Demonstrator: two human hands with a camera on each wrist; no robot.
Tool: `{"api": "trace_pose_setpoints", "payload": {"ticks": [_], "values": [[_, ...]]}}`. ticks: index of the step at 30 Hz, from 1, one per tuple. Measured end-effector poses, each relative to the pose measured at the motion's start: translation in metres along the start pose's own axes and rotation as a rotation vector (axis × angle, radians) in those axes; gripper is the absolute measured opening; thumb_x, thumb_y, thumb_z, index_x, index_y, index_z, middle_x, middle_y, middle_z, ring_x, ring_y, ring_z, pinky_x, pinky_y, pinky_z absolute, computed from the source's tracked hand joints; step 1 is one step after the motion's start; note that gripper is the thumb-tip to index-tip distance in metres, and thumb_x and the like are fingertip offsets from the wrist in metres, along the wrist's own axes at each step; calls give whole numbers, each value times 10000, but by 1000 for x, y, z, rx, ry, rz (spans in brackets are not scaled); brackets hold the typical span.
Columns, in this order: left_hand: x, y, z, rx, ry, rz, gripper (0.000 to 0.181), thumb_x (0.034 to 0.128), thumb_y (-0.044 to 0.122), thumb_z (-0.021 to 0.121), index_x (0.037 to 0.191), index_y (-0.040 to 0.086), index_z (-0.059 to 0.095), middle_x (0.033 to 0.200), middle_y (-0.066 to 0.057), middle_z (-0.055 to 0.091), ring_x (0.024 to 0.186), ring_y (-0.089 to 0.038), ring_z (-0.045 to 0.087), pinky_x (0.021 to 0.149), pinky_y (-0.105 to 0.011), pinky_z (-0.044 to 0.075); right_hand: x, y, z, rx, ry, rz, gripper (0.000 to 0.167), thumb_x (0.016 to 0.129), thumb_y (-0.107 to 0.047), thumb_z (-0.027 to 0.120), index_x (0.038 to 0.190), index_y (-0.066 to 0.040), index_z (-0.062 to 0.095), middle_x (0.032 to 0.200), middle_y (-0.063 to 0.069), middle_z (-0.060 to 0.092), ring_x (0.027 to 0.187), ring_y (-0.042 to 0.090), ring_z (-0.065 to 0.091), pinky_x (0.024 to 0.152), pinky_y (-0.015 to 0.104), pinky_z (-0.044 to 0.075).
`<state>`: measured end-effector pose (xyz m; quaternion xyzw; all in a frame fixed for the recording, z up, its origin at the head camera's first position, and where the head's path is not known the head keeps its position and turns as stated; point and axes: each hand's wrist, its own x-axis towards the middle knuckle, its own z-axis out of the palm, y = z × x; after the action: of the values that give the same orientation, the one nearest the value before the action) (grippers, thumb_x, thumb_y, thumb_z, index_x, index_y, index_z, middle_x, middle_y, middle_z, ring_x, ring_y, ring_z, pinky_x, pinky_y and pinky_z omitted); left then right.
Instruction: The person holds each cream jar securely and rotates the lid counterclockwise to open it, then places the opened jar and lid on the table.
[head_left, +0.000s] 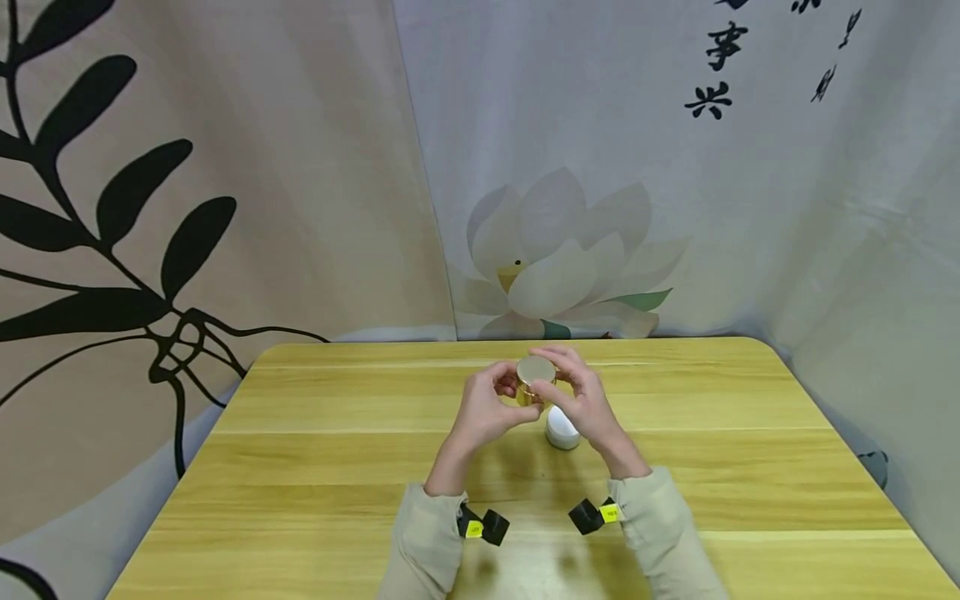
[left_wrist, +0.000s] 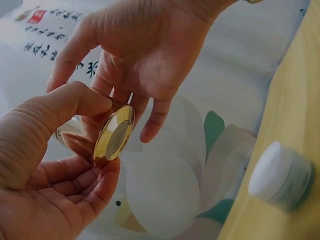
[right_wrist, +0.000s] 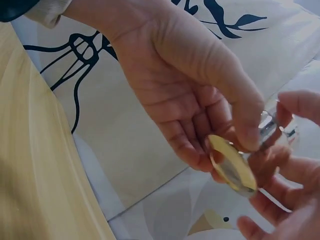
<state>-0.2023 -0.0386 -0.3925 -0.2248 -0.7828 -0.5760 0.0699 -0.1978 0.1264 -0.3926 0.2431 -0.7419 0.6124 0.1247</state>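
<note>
A yellowish wooden table point(head_left: 337, 467) spreads before you, backed by pale cloth point(head_left: 315, 150) printed with black leaves point(head_left: 123, 192) on the left, a white lotus point(head_left: 570, 275) in the middle and dark writing point(head_left: 716, 71) at upper right. A white tub point(head_left: 559, 428) stands on the table, partly hidden from the head view by your right hand point(head_left: 587, 406). That hand and your left hand point(head_left: 486, 410) both pinch a gold jar point(head_left: 536, 369), raised above the wood.

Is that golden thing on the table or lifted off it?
Lifted off: wrist views show the golden thing held between left hand and right hand, away from the table.
</note>
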Motion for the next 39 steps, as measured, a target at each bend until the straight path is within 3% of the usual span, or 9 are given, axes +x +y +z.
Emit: {"api": "trace_pose_setpoints", "payload": {"ticks": [4, 9, 14, 18, 22, 30, 34, 39], "values": [[0, 0, 0, -1, 0, 0, 364, 663, 10, 779, 1001, -21, 648, 797, -57, 575, 722, -163, 516, 661, -249, 478, -1, -1, 3, -11, 40, 35, 474, 813, -23, 668, 1264, 14, 525, 1261, 196, 489, 1134, 247, 444, 916, 490, 346], [0, 0, 0, -1, 3, -21, 375, 659, 6, 779, 1006, -27, 644, 795, -45, 564, 730, -172, 521, 661, -231, 473, -1, -2, 6, -32, 114, 112, 439, 742, 35, 735, 1120, 39, 512, 1222, 189, 502, 1156, 312, 433, 945, 513, 328], [-1, -1, -2, -14, 4, -27, 368, 671, 24, 778, 1011, -22, 645, 813, -66, 576, 748, -250, 538, 672, -271, 479, 0, -1, 7, -40, 112, 83, 378, 756, 79, 701, 1110, 73, 569, 1232, 238, 483, 1140, 304, 421, 919, 525, 335], [-2, -4, -3, -20, 11, -21, 371, 675, 32, 779, 1019, -16, 648, 836, -77, 599, 744, -187, 537, 684, -310, 497, -1, -1, 5, -29, 49, 21, 360, 825, 40, 634, 1183, 42, 596, 1242, 199, 496, 1123, 215, 423, 907, 527, 339], [-1, -5, -3, -27, 6, -14, 368, 680, 29, 779, 1021, -15, 649, 837, -87, 600, 740, -158, 530, 689, -332, 501, -2, 0, 5, -15, 23, -5, 406, 845, 9, 607, 1247, 29, 558, 1264, 205, 487, 1143, 233, 418, 910, 573, 323], [-1, -4, -3, -26, 29, -51, 387, 658, -22, 775, 1020, -44, 639, 826, -103, 584, 754, -219, 528, 684, -281, 477, -2, 0, 12, -45, 118, 95, 450, 751, 74, 705, 1162, 70, 523, 1199, 233, 504, 1126, 328, 431, 932, 545, 331], [-3, 9, -5, -24, 30, -64, 369, 657, -57, 749, 1006, -83, 629, 821, -121, 587, 760, -283, 543, 667, -235, 463, -2, 1, 12, -72, 131, 88, 424, 737, 68, 728, 1126, 70, 561, 1176, 231, 515, 1105, 355, 436, 913, 532, 347], [-8, 33, -11, -23, 28, -64, 345, 673, -58, 735, 995, -113, 622, 835, -160, 603, 772, -335, 559, 653, -192, 455, -2, 2, 12, -53, 85, 56, 382, 815, 2, 671, 1190, 16, 597, 1211, 177, 516, 1117, 272, 429, 900, 491, 339]]}}
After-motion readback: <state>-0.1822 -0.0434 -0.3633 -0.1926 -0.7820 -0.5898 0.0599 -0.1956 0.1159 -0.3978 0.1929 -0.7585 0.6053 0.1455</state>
